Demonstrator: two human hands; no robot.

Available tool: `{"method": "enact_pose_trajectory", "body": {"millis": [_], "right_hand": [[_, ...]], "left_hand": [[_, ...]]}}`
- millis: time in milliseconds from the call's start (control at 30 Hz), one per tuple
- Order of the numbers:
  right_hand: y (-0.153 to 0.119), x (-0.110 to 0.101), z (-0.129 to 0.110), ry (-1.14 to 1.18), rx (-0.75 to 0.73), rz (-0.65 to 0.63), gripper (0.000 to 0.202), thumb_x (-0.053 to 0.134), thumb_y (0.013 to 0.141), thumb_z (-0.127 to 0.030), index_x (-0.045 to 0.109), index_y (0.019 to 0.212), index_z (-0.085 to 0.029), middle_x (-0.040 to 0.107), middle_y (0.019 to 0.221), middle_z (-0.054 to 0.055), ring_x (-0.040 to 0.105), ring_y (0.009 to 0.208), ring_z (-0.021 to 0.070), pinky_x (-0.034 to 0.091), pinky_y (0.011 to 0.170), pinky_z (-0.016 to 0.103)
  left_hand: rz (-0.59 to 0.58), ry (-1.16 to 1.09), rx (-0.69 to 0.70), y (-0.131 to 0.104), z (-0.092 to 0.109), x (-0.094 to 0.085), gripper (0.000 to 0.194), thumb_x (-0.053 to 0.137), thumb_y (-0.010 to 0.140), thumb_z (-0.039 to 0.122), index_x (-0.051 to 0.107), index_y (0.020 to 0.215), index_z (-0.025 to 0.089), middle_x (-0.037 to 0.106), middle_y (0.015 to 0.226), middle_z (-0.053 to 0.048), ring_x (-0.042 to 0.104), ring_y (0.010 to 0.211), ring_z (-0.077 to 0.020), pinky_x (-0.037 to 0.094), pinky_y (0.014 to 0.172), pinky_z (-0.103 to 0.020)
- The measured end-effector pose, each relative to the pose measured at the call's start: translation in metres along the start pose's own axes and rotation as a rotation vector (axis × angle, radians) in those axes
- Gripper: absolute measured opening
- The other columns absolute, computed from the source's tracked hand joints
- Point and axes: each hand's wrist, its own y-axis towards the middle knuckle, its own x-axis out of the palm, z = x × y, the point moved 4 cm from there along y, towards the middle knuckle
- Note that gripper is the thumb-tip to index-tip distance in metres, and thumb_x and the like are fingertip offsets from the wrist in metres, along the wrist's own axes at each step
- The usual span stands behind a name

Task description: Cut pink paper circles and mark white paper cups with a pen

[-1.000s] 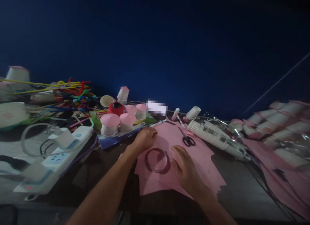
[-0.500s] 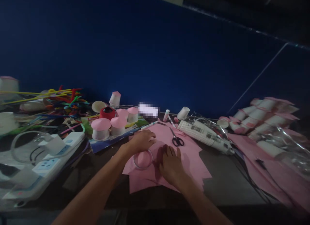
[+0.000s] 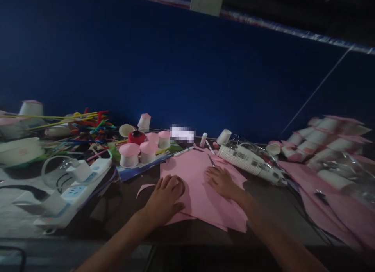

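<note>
A stack of pink paper sheets (image 3: 195, 174) lies in front of me, its edges uneven. My left hand (image 3: 166, 195) rests on the left side of the stack, palm down with fingers apart. A dark curved edge shows by its fingertips; whether it is a ring or a shadow I cannot tell. Across the right part of the paper lies my right hand (image 3: 222, 182), fingers outstretched and flat. It covers the handles of the scissors (image 3: 211, 160), whose blades poke out beyond the fingers. Beside my left hand, a curved pink paper scrap (image 3: 144, 188) lies on the dark table.
Pink-topped paper cups (image 3: 129, 156) stand at left behind a white power strip (image 3: 74, 192). A sleeve of nested white cups (image 3: 249, 164) lies at right, near piled cups (image 3: 319, 137) and more pink paper (image 3: 316, 209). A glue stick (image 3: 203, 139) stands at the back.
My left hand has come down and nearer to me; the clear ring beside it no longer shows plainly. My right hand has moved up and right onto the scissors. The view has shifted slightly.
</note>
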Motion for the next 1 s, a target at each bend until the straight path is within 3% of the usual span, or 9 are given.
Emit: {"method": "enact_pose_trajectory", "body": {"millis": [100,267,367,467,567,733,867,933,1000], "right_hand": [[-0.007,-0.008,0.028,-0.082,0.073,0.037,0.028,0.045,0.091,-0.030,0.067,0.105,-0.022,0.066,0.118,0.005,0.053,0.114,0.0231,0.035,0.098,0.039],[-0.020,-0.027,0.041,-0.123,0.163,0.153,0.031,0.040,0.090,-0.021,0.068,0.100,-0.015,0.068,0.108,0.012,0.055,0.109,0.0265,0.030,0.102,0.046],[-0.029,-0.019,0.013,-0.020,0.001,0.157,0.039,0.042,0.092,-0.030,0.058,0.122,-0.014,0.057,0.129,0.014,0.046,0.123,0.0264,0.030,0.106,0.043],[-0.041,0.001,-0.027,0.082,-0.183,-0.065,0.069,0.050,0.084,-0.057,0.043,0.138,-0.014,0.038,0.147,0.017,0.032,0.135,0.0332,0.026,0.110,0.048],[-0.047,0.008,-0.063,0.095,-0.126,-0.120,0.081,0.045,0.082,-0.066,0.036,0.143,-0.013,0.027,0.152,0.020,0.023,0.139,0.0374,0.022,0.111,0.052],[-0.025,-0.003,-0.116,0.029,0.090,0.022,0.062,0.052,0.082,-0.057,0.054,0.125,-0.014,0.051,0.130,0.021,0.047,0.118,0.0372,0.038,0.098,0.050],[0.004,-0.014,-0.122,0.192,0.187,0.004,0.041,0.051,0.086,-0.042,0.060,0.115,-0.016,0.061,0.111,0.016,0.060,0.098,0.0282,0.047,0.086,0.041],[0.014,-0.021,-0.110,0.317,0.152,0.022,0.046,0.049,0.087,-0.042,0.057,0.123,-0.013,0.059,0.118,0.016,0.058,0.106,0.0250,0.044,0.095,0.038],[0.019,-0.024,-0.099,0.342,-0.010,-0.014,0.051,0.055,0.084,-0.043,0.055,0.128,-0.016,0.053,0.132,0.015,0.048,0.123,0.0272,0.035,0.105,0.040]], "left_hand": [[-0.020,-0.026,0.026,0.005,0.006,0.000,0.043,0.064,0.079,0.034,0.057,0.119,0.019,0.040,0.145,-0.014,0.032,0.135,-0.0363,0.030,0.109,-0.053],[0.056,-0.001,0.084,0.011,0.010,0.001,0.031,0.058,0.084,0.026,0.060,0.111,0.014,0.048,0.136,-0.017,0.038,0.132,-0.0330,0.033,0.108,-0.049],[0.095,0.011,0.131,0.011,0.007,0.002,0.026,0.056,0.085,0.023,0.061,0.108,0.013,0.049,0.134,-0.018,0.040,0.130,-0.0319,0.035,0.107,-0.048],[0.127,-0.007,0.154,0.010,0.002,0.000,0.016,0.052,0.086,0.021,0.062,0.098,0.015,0.055,0.126,-0.016,0.044,0.125,-0.0286,0.037,0.105,-0.047],[0.207,-0.031,0.143,0.008,-0.005,-0.007,0.012,0.051,0.087,0.021,0.061,0.086,0.016,0.058,0.121,-0.014,0.048,0.120,-0.0268,0.038,0.104,-0.046],[0.439,-0.072,0.053,-0.001,-0.017,-0.024,0.012,0.052,0.086,0.020,0.057,0.076,0.017,0.054,0.126,-0.014,0.043,0.125,-0.0299,0.034,0.106,-0.051],[0.480,-0.126,0.006,-0.015,-0.023,-0.027,0.008,0.052,0.086,0.018,0.058,0.081,0.016,0.055,0.126,-0.014,0.042,0.126,-0.0300,0.033,0.106,-0.053],[0.437,-0.171,-0.011,-0.022,-0.026,-0.023,0.007,0.052,0.086,0.017,0.059,0.085,0.017,0.057,0.125,-0.013,0.045,0.124,-0.0288,0.036,0.104,-0.052],[0.375,-0.227,-0.034,-0.027,-0.029,-0.017,0.007,0.052,0.086,0.017,0.059,0.085,0.018,0.058,0.124,-0.012,0.048,0.120,-0.0272,0.040,0.100,-0.049]]}}
